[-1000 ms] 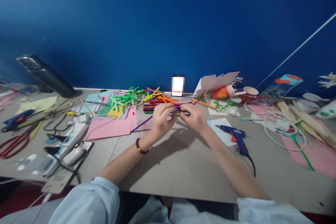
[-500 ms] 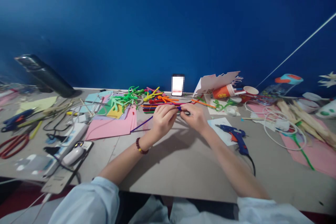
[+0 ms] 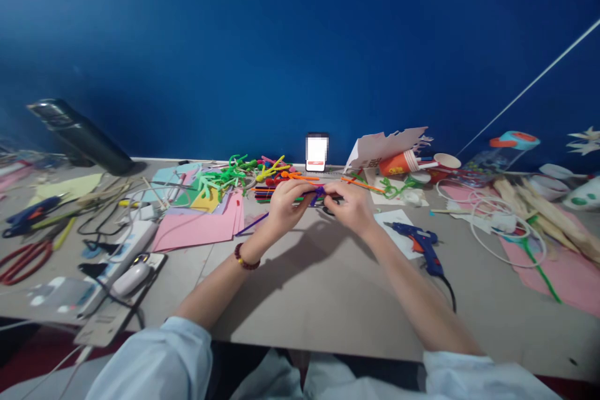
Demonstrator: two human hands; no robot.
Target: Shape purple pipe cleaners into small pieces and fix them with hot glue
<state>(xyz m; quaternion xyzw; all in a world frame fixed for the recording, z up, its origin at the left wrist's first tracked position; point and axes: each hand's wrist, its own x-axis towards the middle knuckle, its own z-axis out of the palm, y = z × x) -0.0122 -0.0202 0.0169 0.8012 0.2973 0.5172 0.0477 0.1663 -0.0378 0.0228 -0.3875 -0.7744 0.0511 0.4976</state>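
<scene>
I can see two hands working close together above the counter (image 3: 328,294). The left grip (image 3: 287,205) and the right grip (image 3: 350,205) are both closed, pinching a small purple piece (image 3: 319,191) between the fingertips. So the purple piece is up in the middle, just in front of the bundle of colored sticks (image 3: 265,194). A straight purple stick (image 3: 253,224) pokes out past the left wrist, over near the pink paper (image 3: 194,229). I can't tell if it is joined to the purple piece, because the hand hides the middle.

It looks like bending or twisting work. To do it well, I think the left grip should hold firm while the right one turns a tiny bit at a time. Pinch close to the bend, so it comes out neat. Pulling hard might make it slip. Mind that long end, too, so it doesn't snag on the paper.
</scene>
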